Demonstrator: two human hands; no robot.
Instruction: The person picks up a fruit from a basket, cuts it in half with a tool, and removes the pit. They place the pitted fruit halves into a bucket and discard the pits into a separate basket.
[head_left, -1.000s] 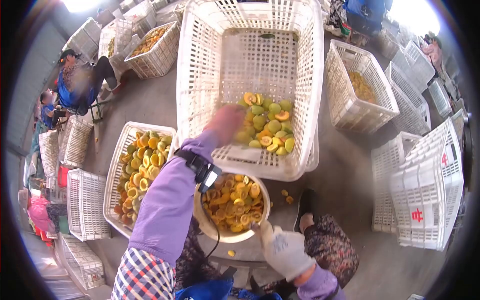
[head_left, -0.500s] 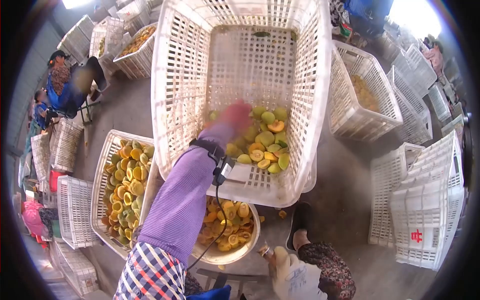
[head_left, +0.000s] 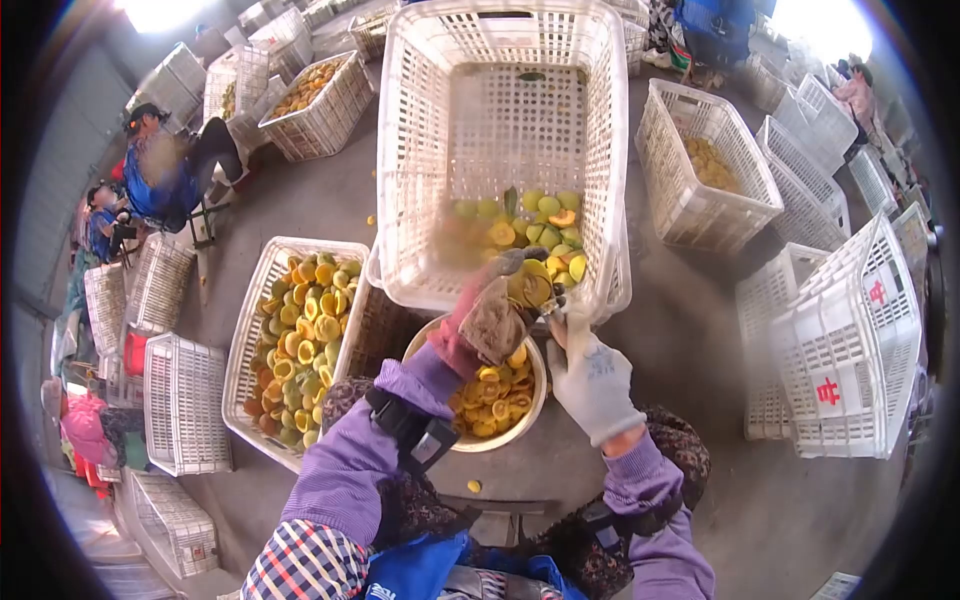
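Note:
My left hand (head_left: 492, 318), in a stained reddish glove, is closed on a yellow-green apricot (head_left: 530, 287) above the near rim of a white crate (head_left: 410, 150). My right hand (head_left: 592, 378) wears a white glove and is closed round a small metal-tipped tool (head_left: 546, 312), mostly hidden, close to that fruit. Whole and cut apricots (head_left: 545, 235) lie at the near end of the crate's floor. Beneath my hands stands a round tub (head_left: 540, 400) of cut orange fruit pieces (head_left: 490, 400).
To the left, another crate (head_left: 240, 350) is full of hollowed apricot halves (head_left: 305, 335). A crate with yellow fruit (head_left: 690, 200) stands to the right, near stacked white crates (head_left: 850, 350). A person (head_left: 160, 175) sits at the far left.
My left hand has come back out of the crate toward me and now holds an apricot. My right hand has risen with the tool to meet it. The view has shifted.

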